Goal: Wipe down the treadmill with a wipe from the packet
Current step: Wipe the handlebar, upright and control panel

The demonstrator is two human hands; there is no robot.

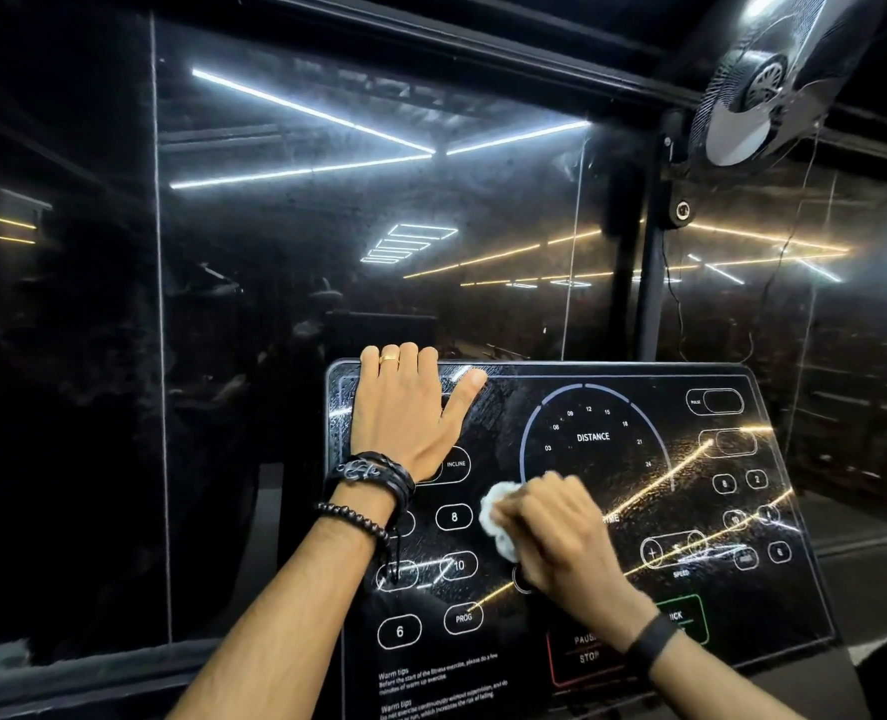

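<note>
While right hand (555,532) grips wipe (498,522), left hand (405,418) flat

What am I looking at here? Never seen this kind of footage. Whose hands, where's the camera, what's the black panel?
There is only one picture, from a wide-angle camera worn on a person's head, looking forward and down. No robot: these are the person's own bare hands. The black panel is a treadmill console, printed with buttons such as INCLINE, SPEED and STOP around a DISTANCE dial. The left hand, with a ring and bracelets, lies flat on the console's upper left corner, fingers over its top edge. The right hand grips a crumpled white wipe pressed to the console's middle. Behind is dark glass reflecting ceiling lights; a wall fan hangs upper right.
</note>
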